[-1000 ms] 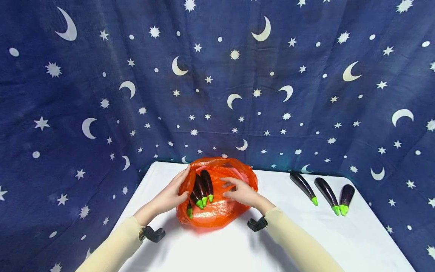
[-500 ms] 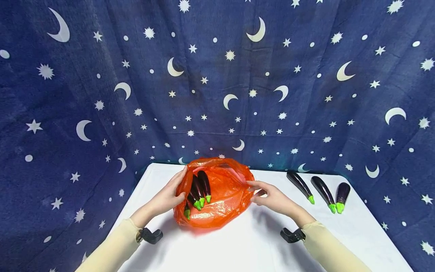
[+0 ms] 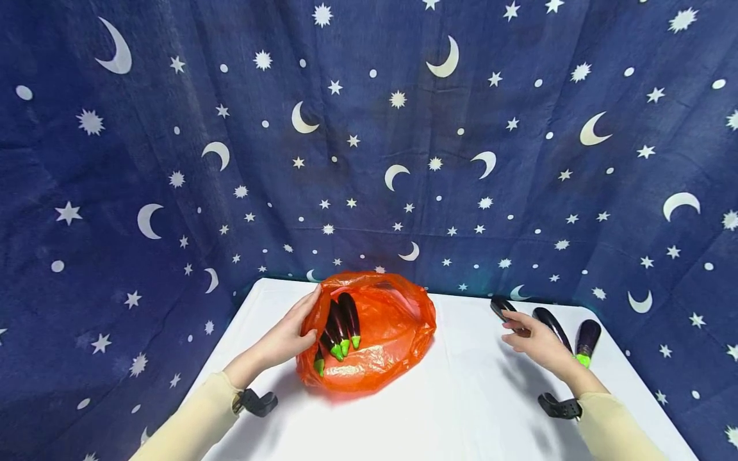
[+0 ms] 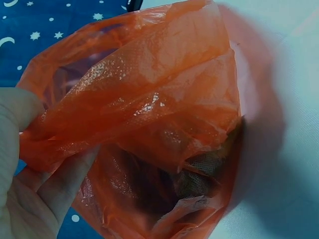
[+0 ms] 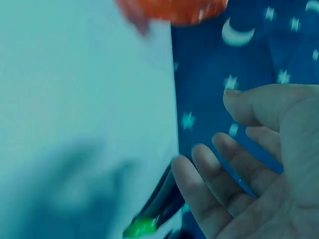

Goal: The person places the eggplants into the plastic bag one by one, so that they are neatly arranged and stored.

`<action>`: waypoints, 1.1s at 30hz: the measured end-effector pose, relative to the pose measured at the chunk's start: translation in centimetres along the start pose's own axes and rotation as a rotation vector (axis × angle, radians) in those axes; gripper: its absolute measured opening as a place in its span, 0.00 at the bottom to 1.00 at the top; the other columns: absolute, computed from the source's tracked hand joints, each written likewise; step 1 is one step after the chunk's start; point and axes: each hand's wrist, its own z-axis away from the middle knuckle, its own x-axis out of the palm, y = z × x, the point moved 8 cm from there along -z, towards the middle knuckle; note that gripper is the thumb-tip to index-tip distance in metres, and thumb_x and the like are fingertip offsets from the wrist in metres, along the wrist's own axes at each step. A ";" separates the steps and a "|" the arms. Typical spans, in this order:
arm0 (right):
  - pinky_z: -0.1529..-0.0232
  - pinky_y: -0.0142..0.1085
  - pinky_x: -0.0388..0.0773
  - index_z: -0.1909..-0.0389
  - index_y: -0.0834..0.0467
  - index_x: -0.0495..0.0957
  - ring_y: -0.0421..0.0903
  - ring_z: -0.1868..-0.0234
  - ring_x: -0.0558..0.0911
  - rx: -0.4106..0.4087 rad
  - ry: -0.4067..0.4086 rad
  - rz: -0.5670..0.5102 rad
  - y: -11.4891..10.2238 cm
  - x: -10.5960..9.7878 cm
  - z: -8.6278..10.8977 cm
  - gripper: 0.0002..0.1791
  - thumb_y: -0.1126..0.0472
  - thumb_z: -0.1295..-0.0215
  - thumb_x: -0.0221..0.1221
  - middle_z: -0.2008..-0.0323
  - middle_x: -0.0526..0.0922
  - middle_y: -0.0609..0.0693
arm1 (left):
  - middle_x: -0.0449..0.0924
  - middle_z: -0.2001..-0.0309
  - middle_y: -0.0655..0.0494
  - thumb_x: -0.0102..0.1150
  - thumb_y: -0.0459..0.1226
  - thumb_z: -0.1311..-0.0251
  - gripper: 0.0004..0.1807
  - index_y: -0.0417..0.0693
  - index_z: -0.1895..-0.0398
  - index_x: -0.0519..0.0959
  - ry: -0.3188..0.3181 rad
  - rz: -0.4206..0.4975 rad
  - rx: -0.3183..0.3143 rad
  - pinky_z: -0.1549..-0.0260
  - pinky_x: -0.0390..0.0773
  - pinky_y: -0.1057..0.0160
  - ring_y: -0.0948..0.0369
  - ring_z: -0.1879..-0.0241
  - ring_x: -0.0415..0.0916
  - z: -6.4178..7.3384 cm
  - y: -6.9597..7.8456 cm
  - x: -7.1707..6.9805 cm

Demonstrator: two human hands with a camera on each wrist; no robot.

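Orange-red thin plastic forms a bag (image 3: 375, 372) at the middle of a white table (image 3: 452, 416), its mouth wide and four eggplants (image 3: 349, 312) lying inside against its left side, green caps toward the near edge. The person's left hand (image 3: 284, 337) holds the left rim, with the film passing between thumb and fingers. On the right of the table, well apart from the bag, three more eggplants lie in a loose row. The person's right hand (image 3: 541, 346) is above this group, palm toward the left, thumb apart from the loosely bent fingers, gripping nothing. Nearest to its fingertips is the leftmost eggplant (image 3: 500, 308) of the three, just far and left of the palm. Its long axis slants from the far left to the near right, the rounded end by the far table edge and the capped end nearer the person; in the head view the hand covers that cap, while the right wrist view shows it. Whether a fingertip touches the skin cannot be told. The middle eggplant (image 3: 549, 320) is partly hidden behind the hand, and the rightmost eggplant (image 3: 589, 336) lies beyond it, to the right. The left hand is much farther from all three, across the bag.
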 end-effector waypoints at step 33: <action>0.42 0.63 0.73 0.27 0.75 0.56 0.77 0.37 0.67 0.236 -0.020 0.173 7.4 -3.5 -5.5 0.36 0.69 0.33 0.58 0.36 0.64 0.81 | 0.50 0.20 0.51 0.60 0.25 0.40 0.53 0.53 0.16 0.44 -0.018 -0.022 -0.025 0.29 0.56 0.44 0.52 0.22 0.49 -0.2 -0.1 0.2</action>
